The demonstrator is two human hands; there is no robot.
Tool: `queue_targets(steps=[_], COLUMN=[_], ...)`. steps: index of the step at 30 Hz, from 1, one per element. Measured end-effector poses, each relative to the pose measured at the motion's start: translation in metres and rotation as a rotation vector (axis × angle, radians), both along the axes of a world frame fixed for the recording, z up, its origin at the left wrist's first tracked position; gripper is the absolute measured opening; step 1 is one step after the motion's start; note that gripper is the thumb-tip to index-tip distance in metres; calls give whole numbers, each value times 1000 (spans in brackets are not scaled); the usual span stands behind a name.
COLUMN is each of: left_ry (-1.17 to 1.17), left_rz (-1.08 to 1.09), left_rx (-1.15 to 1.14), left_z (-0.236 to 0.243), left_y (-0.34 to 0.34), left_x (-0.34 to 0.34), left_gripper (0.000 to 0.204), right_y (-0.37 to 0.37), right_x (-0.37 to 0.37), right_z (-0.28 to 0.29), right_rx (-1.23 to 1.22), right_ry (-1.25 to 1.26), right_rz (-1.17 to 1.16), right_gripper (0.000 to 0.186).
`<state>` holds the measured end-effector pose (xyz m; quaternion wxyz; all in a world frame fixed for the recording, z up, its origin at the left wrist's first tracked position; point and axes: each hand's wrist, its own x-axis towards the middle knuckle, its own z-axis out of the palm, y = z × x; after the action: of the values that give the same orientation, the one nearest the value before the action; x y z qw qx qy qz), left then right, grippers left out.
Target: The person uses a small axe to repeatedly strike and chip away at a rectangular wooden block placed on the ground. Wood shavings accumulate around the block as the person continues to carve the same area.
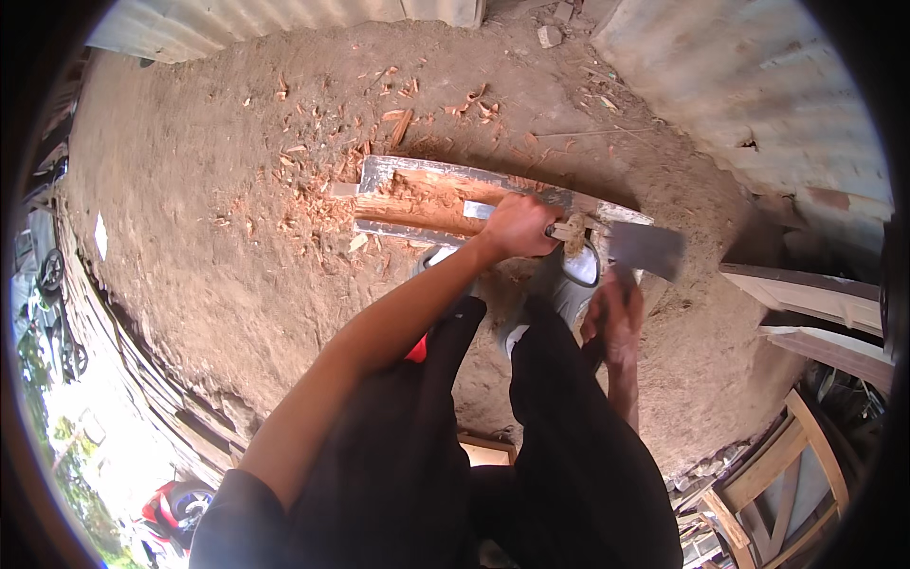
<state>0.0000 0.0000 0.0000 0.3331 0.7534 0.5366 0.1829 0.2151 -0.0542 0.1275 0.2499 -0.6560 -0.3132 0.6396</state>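
A wooden workpiece (398, 199) with a hollowed, reddish groove and pale painted edges lies crosswise on the dirt, just beyond my two shoes (580, 270). My left hand (519, 226) is closed round a chisel, whose flat metal blade (479, 210) lies in the groove and whose frayed wooden handle end (574, 230) sticks out rightward. My right hand (611, 313), slightly blurred, is wrapped round the handle of a broad, dark, hatchet-like blade (646, 250), raised close to the chisel's handle end; whether they touch I cannot tell.
Wood shavings (284, 166) are scattered over the dirt floor (190, 237). Corrugated sheets (739, 114) wall the top and right. Wooden panels (815, 303) and a chair-like frame (796, 455) stand at the right. Stacked planks (161, 379) and a red motorcycle (175, 507) are at the left.
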Motion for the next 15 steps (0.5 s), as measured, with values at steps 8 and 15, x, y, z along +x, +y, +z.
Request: queue_targets(steps=[8,15], left_ry=[-48,-231], left_rz=[22,-11], left_rx=[0,-4], left_z=[4,23], left_y=[0,1], left_x=[-2,24], left_gripper=[29,30], right_y=[16,4], right_x=[18,34], right_z=[22,41], right_rx=[-23,8], right_ry=[-111,-128], right_rz=[110,-46], right_gripper=[28,27])
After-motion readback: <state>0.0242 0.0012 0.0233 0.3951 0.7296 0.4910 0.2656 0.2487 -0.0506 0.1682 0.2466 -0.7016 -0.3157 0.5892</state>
